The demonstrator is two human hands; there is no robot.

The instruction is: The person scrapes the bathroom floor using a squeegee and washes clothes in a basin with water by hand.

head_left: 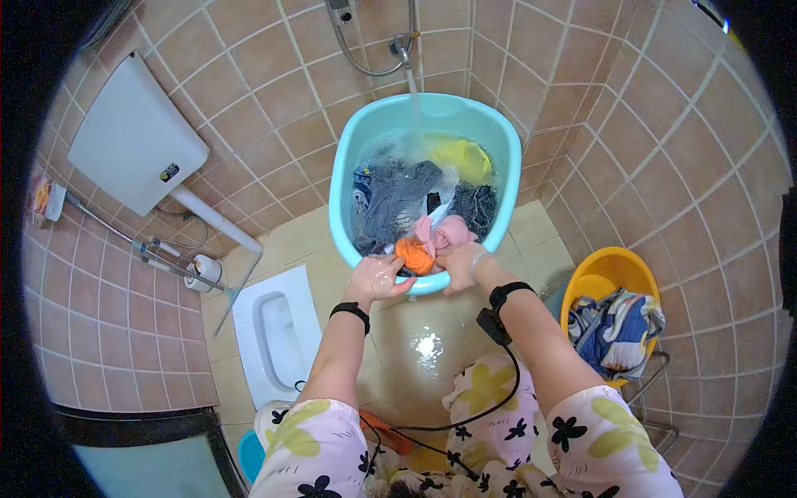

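Left hand [378, 278]: open at the near rim, wet, thumb apart from the fingers; fingertips at the left edge of the orange cloth, too covered to tell any grip.
Right hand [465, 264]: bent over the near rim, against the pink and orange cloths; cannot tell how far closed or whether gripping, some fingers being hidden.
Wrists: black wristband [350, 312] on the left, black strap [508, 292] with a cable on the right.
Orange cloth [415, 256]: bunched between both hands, just inside the near rim.
Pink cloth [450, 234]: crumpled beside the orange one, near the right hand.
Tub [508, 195]: light blue, on the tiled floor [290, 241], partly filled with water.
Rest of the wash: grey garment [398, 199] left of centre, dark speckled cloth [477, 207] at right, yellow cloth [461, 158] toward the far side.
Spout [403, 51]: above the far rim, running into the tub.
Yellow basin [610, 253]: to the right, heaped with blue-and-white fabric [618, 332].
Squat toilet [249, 332]: set in the floor, to the left.
Cistern [137, 137]: white, on the left wall.
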